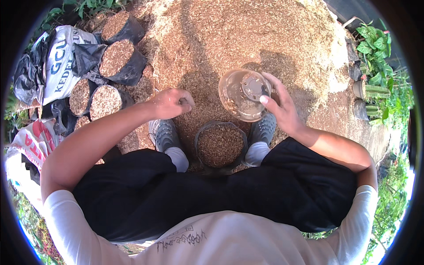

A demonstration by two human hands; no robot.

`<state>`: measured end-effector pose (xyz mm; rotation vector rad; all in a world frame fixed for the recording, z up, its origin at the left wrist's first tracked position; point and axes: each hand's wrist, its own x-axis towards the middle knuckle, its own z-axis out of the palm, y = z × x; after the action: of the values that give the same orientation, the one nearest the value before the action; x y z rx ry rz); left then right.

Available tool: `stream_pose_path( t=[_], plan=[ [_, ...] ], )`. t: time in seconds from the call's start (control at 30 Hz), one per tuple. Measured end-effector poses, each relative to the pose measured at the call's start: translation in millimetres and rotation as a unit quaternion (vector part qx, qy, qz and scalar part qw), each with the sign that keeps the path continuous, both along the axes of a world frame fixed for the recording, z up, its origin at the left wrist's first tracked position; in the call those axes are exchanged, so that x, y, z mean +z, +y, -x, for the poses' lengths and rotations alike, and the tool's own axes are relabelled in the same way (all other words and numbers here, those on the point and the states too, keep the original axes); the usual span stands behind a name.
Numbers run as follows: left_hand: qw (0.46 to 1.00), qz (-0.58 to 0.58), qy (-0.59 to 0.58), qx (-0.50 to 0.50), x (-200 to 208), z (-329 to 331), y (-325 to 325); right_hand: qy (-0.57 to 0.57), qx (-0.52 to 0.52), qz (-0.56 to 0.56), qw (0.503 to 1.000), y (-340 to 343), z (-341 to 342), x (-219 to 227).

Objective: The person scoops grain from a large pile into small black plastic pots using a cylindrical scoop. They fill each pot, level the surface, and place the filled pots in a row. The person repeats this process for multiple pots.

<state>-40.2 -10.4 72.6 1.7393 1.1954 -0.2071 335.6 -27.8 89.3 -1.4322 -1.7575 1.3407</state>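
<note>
My right hand [284, 108] grips a clear round plastic tub [232, 99] by its right side, thumb on the near wall and fingers behind. The tub is tilted so its inside shows, with a few bits stuck to it. My left hand [173, 103] hangs to the left of the tub, fingers curled into a loose fist, with nothing visible in it. Between my shoes stands a black planting bag [199, 160] filled with a brown, shaving-like mix [221, 145]. Neither hand touches this bag.
A broad heap of pale wood shavings [247, 35] spreads ahead. Several filled black planting bags [136, 66] stand at the left, beside a white printed sack [66, 62] and a red-and-white sack [37, 141]. Potted green plants [373, 44] line the right side.
</note>
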Motion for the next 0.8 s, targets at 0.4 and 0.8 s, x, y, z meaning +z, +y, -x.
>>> stream_pose_path(
  t=[0.4,0.8],
  plan=[
    [0.978,-0.136,0.16,-0.004,-50,-76,138,-0.347,-0.264,-0.036,0.899,154,-104,-69],
    [0.972,-0.017,0.165,0.166,-122,-115,181,-0.417,-0.361,0.029,0.834,168,-90,-118]
  ],
)
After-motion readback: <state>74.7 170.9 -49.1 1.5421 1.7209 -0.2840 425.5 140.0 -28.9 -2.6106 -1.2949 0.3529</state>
